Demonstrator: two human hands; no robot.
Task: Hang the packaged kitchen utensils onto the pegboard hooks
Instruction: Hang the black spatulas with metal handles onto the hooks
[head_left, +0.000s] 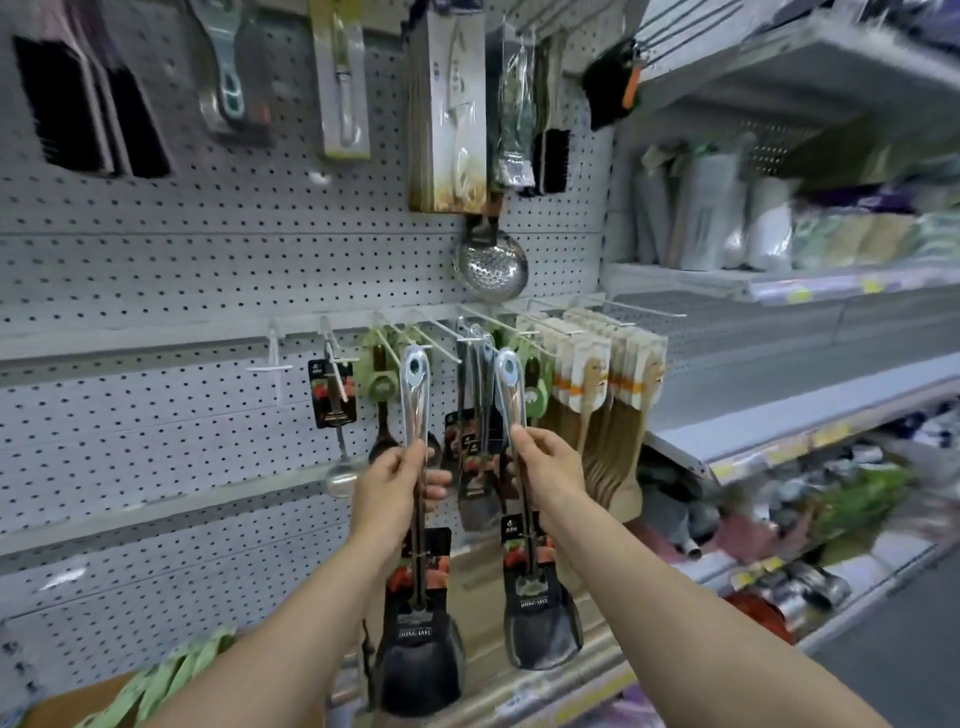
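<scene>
I am holding up two packaged spatulas, one in each hand. My left hand (397, 483) is curling its fingers and thumb round the shiny handle of the left spatula (415, 400). My right hand (545, 462) is pinching the handle of the right spatula (511, 400) near its middle. Both spatulas are standing straight up, with their black heads and picture cards hanging low and their hanging holes up by the row of hooks (436, 345) on the pegboard (156, 291).

I think neither hole is on a hook yet. The tops are just in front of the hook tips, so these two are not hung.

Some things are already hanging here: a ladle (340, 441), some spoons on green cards (382, 387), a bunch of silver tools (480, 395) and many wooden spoons (608, 374). One bare hook (274, 358) is sticking out on the left.

So I am guessing the job is partly done. I need to slide each hole over a hook tip and let go.
</scene>
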